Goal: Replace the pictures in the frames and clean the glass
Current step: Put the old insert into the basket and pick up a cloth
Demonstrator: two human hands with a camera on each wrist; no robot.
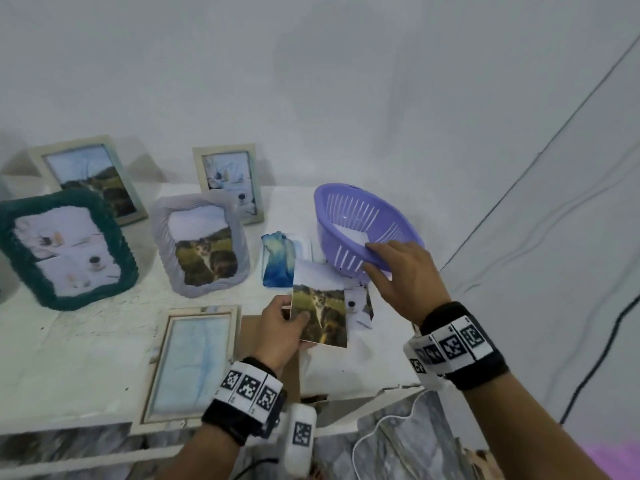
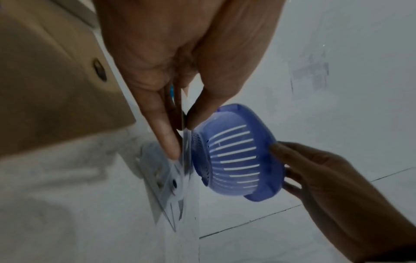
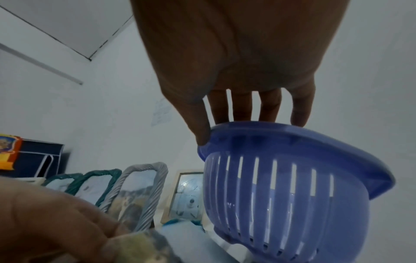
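Note:
My left hand point(image 1: 294, 315) pinches a cat photo point(image 1: 320, 315) by its left edge and holds it above the table; the left wrist view shows the photo point(image 2: 186, 153) edge-on between thumb and fingers point(image 2: 171, 142). My right hand point(image 1: 391, 268) grips the near rim of a tilted purple slotted basket point(image 1: 360, 216), fingers over the rim point(image 3: 258, 128), thumb against its outside. A second photo point(image 1: 360, 304), of a white dog, lies on the table under the cat photo. An empty beige frame point(image 1: 194, 362) lies flat at the front, a brown backing board point(image 1: 247, 336) beside it.
Several frames with pictures stand on the white table point(image 1: 86, 358): green point(image 1: 20, 258), grey point(image 1: 162, 244), and two beige ones at the back point(image 1: 38, 157) point(image 1: 199, 168). A blue cloth point(image 1: 277, 261) lies left of the basket. The table's front edge is near my wrists.

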